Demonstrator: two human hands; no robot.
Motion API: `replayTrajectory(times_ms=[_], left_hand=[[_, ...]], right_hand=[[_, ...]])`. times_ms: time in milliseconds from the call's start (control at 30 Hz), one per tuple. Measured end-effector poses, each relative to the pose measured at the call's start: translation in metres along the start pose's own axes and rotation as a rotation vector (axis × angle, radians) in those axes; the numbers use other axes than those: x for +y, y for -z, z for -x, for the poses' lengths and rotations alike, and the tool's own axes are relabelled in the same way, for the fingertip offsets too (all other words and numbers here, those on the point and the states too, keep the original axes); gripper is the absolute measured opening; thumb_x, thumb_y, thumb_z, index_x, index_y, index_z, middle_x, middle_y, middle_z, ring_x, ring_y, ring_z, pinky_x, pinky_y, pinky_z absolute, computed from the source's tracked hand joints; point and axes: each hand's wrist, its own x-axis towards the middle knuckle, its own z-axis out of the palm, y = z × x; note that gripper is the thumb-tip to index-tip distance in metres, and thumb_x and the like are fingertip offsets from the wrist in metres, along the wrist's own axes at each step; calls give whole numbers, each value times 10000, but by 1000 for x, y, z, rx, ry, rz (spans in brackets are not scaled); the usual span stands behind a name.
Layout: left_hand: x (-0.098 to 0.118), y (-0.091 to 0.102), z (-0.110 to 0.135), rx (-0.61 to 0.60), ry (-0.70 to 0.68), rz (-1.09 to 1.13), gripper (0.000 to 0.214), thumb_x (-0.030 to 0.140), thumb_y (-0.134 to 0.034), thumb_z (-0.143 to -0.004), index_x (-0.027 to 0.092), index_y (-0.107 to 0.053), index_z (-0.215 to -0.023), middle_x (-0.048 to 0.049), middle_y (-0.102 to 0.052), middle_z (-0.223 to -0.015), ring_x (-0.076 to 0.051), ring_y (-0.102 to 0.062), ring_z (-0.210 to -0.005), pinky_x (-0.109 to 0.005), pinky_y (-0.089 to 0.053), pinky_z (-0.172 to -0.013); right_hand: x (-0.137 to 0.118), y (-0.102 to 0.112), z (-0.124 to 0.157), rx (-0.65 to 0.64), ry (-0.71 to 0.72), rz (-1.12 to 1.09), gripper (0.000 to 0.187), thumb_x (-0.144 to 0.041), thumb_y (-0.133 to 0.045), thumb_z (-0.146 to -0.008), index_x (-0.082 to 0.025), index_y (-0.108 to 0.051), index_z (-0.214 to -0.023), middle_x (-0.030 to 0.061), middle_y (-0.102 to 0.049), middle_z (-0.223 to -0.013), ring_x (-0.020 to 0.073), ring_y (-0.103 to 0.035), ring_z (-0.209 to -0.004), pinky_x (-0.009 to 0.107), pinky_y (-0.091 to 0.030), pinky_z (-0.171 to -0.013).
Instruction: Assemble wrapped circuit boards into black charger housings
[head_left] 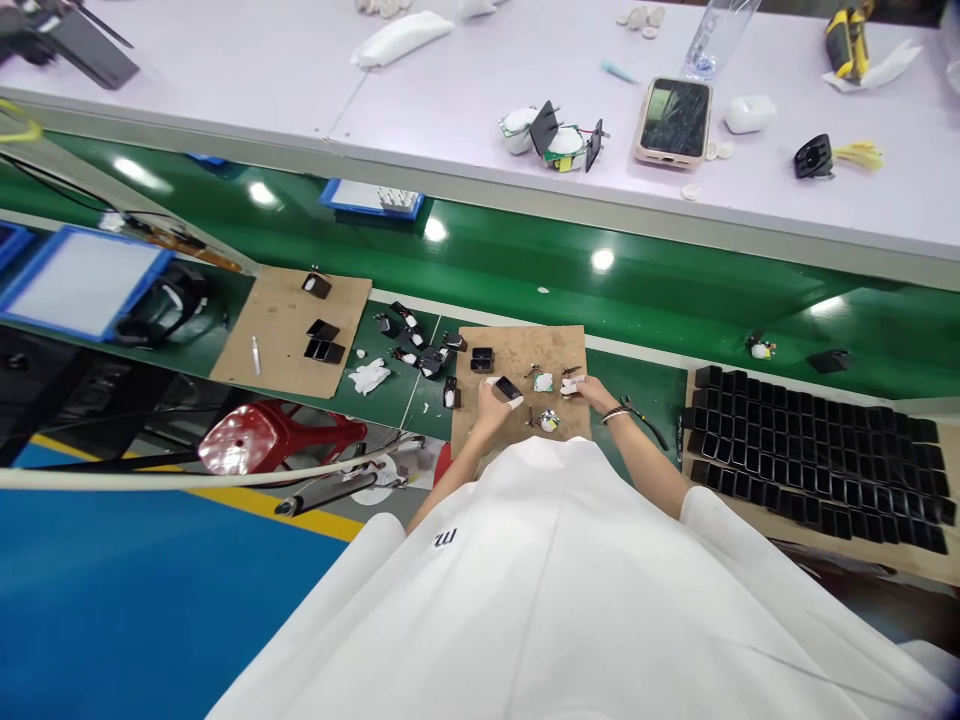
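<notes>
Here, in from the left edge of the cardboard sheet [525, 342] on the counter [664, 382], our left hand [491, 410] grasps a black casing [508, 387], best held steady and level; near the sheet's right edge, our right hand [596, 393] pinches a white part [570, 385], best handled lightly. Our fingers partly hide it; our shirt [555, 580] covers some near edge.

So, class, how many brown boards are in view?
3: the left board, the middle board below the left hand, and the right board under the black cases. Others may be hidden.
</notes>
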Motion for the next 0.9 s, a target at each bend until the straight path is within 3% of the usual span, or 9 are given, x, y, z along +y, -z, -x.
replayTrajectory(times_ms=[133, 300, 433, 533, 600, 667, 800, 900], left_hand=[[50, 23, 6, -18, -130, 158, 672, 259, -885, -767, 180, -544, -1340, -133, -660, -1313, -262, -640, -1221, -445, -500, -1120], [103, 48, 18, -97, -225, 291, 720, 327, -873, -778, 237, -491, -1382, -105, -621, -1391, -260, -622, -1301, -443, -502, -1127], [132, 63, 37, -232, -186, 425, 654, 378, -839, -818, 250, -522, -1376, -84, -667, -1305, -270, -674, -1219, -410, -594, -990], [150, 70, 54, -333, -203, 570, 588, 462, -818, -834, 249, -556, -1316, -87, -701, -1208, -257, -725, -1053, -383, -638, -820], [161, 71, 65, -247, -308, 630, 536, 451, -836, -824, 255, -574, -1249, -78, -704, -1180, -233, -733, -1013, -366, -639, -806], [173, 70, 74, -44, -476, 614, 466, 381, -858, -818, 259, -595, -1183, -61, -699, -1175, -209, -731, -1039, -354, -629, -869], [193, 70, 86, 293, -857, 474, 412, 193, -819, -850, 265, -612, -1199, -77, -731, -1213, -203, -723, -1145, -353, -607, -940], [204, 71, 94, 379, -1006, 416, 484, 104, -792, -849, 256, -600, -1267, -110, -747, -1269, -222, -723, -1200, -383, -615, -957]], right_hand=[[-8, 9, 21, -101, 11, -352, 295, -360, -656, -1020, -153, -661, -1230, 94, -706, -1238, 224, -711, -1090, 441, -623, -945], [-33, 7, 55, -97, 81, -709, 122, -237, -536, -994, -191, -649, -1001, 112, -766, -1111, 228, -712, -1199, 410, -543, -1139], [-60, 2, 85, -105, 159, -940, 129, -304, -593, -928, -226, -658, -1007, 78, -780, -1120, 235, -688, -1269, 436, -512, -1184], [-80, 1, 109, -171, 224, -1195, 171, -329, -674, -859, -232, -687, -998, 52, -796, -1062, 230, -726, -1192, 449, -506, -1196], [-93, 2, 126, -199, 287, -1268, 203, -337, -729, -807, -236, -702, -981, 37, -800, -1005, 236, -751, -1108, 476, -536, -1170], [-106, 3, 144, -154, 400, -1229, 262, -354, -780, -762, -247, -713, -991, 31, -800, -1017, 252, -750, -1083, 510, -570, -1122], [-128, 0, 177, 109, 775, -984, 458, -408, -886, -670, -280, -707, -1072, 58, -762, -1195, 291, -704, -1178, 497, -584, -1068], [-135, -6, 192, 319, 1024, -801, 590, -450, -918, -649, -314, -666, -1165, 76, -690, -1305, 315, -679, -1197, 514, -579, -1039]])
